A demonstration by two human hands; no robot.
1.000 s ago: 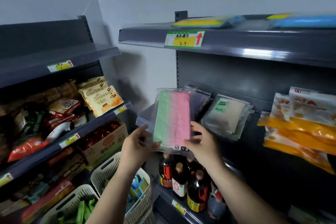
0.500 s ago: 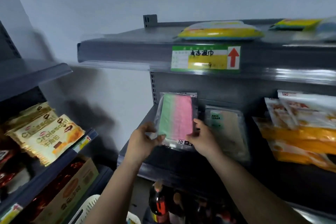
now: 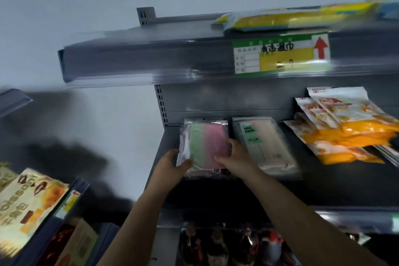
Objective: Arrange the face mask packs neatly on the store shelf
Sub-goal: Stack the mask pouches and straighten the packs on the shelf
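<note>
Here both hands are on the pink-green pack (image 3: pixel 208 143): the left hand (image 3: pixel 170 163) grips its near left corner, thumb on top and fingers hidden below, while the right hand (image 3: pixel 234 156) pinches its right edge, fingers curled over the plastic. The pack lies at the far left of the shelf (image 3: pixel 280 190), over what looks like another clear pack whose edge shows at the left. Just to the right, a beige pack (image 3: pixel 265 142) marked "face mask" lies slightly skewed, close beside the first and perhaps touching it. Further right sit orange pouches (image 3: pixel 345 129), fanned untidily. As a judgement, the task is partway: the coloured pack is about placed and needs only squaring up and letting go, while the beige pack seems left to straighten. Both forearms reach up and forward from the near edge, converging on the pack, wrists roughly level. Motion blur softens the finger detail. Below the shelf, bottles (image 3: pixel 226 246) stand in the dark.
</note>
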